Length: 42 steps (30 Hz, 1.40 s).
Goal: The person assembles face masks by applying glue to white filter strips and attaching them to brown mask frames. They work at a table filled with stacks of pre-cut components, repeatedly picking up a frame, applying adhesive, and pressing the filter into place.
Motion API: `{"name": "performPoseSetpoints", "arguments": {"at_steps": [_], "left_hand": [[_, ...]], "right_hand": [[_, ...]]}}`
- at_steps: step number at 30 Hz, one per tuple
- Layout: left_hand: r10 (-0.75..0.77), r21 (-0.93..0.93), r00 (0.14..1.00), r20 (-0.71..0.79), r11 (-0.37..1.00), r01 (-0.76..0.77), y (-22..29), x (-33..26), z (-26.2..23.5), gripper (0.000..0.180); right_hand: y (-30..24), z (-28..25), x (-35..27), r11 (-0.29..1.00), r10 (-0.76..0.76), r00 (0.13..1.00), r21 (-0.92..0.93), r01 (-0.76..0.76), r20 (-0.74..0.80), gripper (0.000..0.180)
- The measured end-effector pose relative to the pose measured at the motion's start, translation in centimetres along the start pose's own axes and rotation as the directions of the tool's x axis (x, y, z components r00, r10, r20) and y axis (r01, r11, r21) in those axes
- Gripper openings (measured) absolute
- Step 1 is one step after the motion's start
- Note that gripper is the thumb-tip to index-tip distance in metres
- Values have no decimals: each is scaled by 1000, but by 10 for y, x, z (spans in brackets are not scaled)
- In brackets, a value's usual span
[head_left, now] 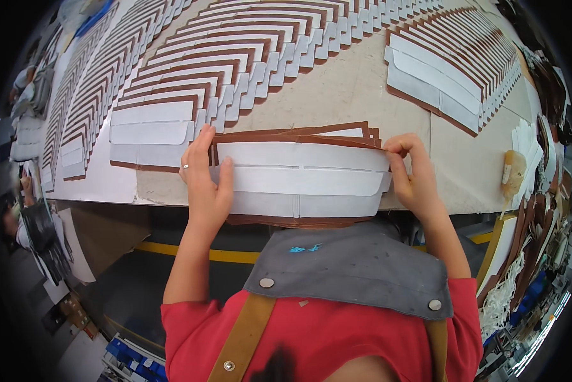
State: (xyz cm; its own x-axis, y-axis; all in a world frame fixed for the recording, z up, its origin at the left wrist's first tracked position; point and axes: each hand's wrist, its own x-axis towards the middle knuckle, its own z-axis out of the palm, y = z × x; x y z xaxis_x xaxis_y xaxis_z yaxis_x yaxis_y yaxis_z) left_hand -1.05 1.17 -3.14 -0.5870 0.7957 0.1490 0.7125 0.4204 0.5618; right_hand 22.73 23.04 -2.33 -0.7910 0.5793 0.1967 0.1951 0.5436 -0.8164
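A small stack of brown leather pieces with white lining strips [302,178] lies at the near edge of the worktable [349,95]. My left hand [204,181] grips the stack's left end, thumb on top, a ring on one finger. At the stack's right end my right hand [414,175] pinches the top corner between thumb and fingers. Both hands square the stack between them. The bottom pieces show only as brown edges under the top one.
Long overlapping rows of the same brown and white pieces [222,57] fan across the table behind the stack, with another row [451,70] at the right. A stained brush or rag [512,172] and loose white strips [528,146] sit at the far right.
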Motion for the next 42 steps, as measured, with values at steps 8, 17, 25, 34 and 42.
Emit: {"name": "performPoseSetpoints", "arguments": {"at_steps": [8, 17, 25, 34, 42], "left_hand": [[-97, -340, 993, 68, 933, 115, 18, 19, 4, 47], [28, -643, 983, 184, 760, 99, 51, 79, 41, 43], [278, -614, 952, 125, 775, -146, 122, 177, 122, 40], [220, -340, 959, 178, 928, -149, 134, 204, 153, 46], [209, -268, 961, 179, 951, -156, 138, 205, 152, 46]], "right_hand": [[11, -14, -20, 1000, -8, 984, 6, 9, -177, 6], [44, -80, -15, 781, 428, 903, 495, -381, 20, 17], [117, -158, 29, 868, 477, 786, 349, -353, -393, 23], [159, -159, 45, 895, 391, 758, 23, -446, -523, 28], [147, -154, 43, 908, 232, 829, -192, -373, -509, 18]]}}
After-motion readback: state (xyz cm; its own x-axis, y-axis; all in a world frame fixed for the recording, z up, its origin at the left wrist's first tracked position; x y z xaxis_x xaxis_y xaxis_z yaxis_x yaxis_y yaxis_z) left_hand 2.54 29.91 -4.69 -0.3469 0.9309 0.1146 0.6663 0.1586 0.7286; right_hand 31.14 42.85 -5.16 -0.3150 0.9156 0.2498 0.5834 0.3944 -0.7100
